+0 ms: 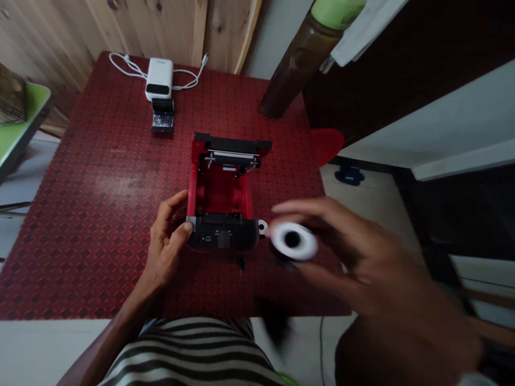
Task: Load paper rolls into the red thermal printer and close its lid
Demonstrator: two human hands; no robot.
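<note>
A small red and black printer [223,236] stands on the table with its lid [232,151] raised and its red paper bay [221,190] exposed; I see no roll in the bay. My left hand [167,236] grips the printer's front left corner, thumb on the front edge and fingers along the side. To the right of the printer, my right hand [341,241], blurred by motion, holds a white paper roll [276,239] with a dark centre. Between the roll and the printer shows a smaller white ring [263,227]. A tiny black piece [240,263] lies in front of the printer.
The red patterned table [108,236] runs to a wooden wall. A white power bank [159,78] with a white cable and a black strip lies at the back. A tall brown bottle [300,59] with a green lid stands back right. A red stool [328,146] sits beyond the right edge.
</note>
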